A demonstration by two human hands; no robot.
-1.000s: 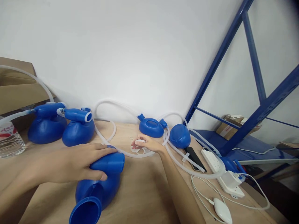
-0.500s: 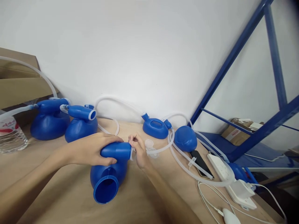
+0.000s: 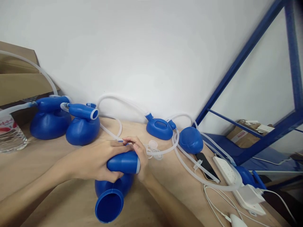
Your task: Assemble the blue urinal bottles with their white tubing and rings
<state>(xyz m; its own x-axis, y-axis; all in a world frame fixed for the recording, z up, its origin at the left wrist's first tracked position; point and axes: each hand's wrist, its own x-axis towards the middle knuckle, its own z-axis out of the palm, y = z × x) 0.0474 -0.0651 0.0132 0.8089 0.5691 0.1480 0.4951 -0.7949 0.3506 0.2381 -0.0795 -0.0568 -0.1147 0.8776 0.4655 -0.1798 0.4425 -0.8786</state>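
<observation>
A blue plastic urinal bottle [image 3: 113, 186] lies on the wooden table in front of me, its wide round mouth facing me. My left hand [image 3: 101, 159] is wrapped around the bottle's tubular handle, thumb on the near side. Against the handle's right end is my right hand [image 3: 139, 154], its palm at the white cap [image 3: 138, 165] and its fingers curled over the top towards my left fingers. Much of the cap is hidden by that palm. Just beyond my right hand are several clear round plastic pieces [image 3: 153, 145].
More blue urinal bottles [image 3: 82, 129] with pale tubes stand at the left and back. On the right are a black phone [image 3: 205, 164], a white power strip [image 3: 224, 170] with cables, and a blue metal rack [image 3: 236, 63]. A water bottle [image 3: 11, 135] and cardboard box [image 3: 21, 85] are far left.
My right hand has gone from pinching at the white cap to pressing its palm against it, fingers over the handle. The bottle has shifted slightly towards me and to the right.
</observation>
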